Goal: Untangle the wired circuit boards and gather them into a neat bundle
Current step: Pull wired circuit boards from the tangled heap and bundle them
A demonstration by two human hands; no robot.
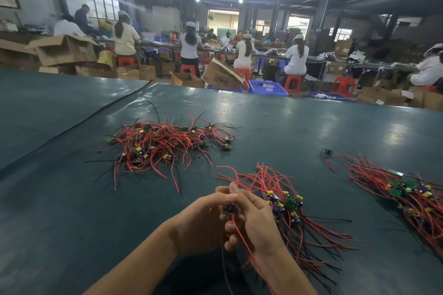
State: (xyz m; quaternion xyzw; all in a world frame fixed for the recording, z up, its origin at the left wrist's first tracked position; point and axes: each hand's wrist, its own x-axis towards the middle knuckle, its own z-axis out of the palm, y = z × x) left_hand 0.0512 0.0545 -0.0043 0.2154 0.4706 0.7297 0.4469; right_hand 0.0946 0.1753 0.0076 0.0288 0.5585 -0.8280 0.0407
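My left hand [201, 220] and my right hand [257, 218] meet low in the middle, both pinching one small circuit board [230, 208] whose red wire [249, 251] trails down toward me. A tangled heap of boards with red and black wires [165, 143] lies farther out on the left. Just right of my right hand lies a gathered bundle [291, 206] with boards together and wires fanned both ways. Another laid-out bundle [407, 191] sits at the right edge. A single loose board [326, 151] lies between them.
The dark green table mat [72, 199] spreads wide, with a seam [79, 120] running diagonally at left. Beyond its far edge stand cardboard boxes [64, 50], blue crates [267, 87], red stools and several seated workers at long benches.
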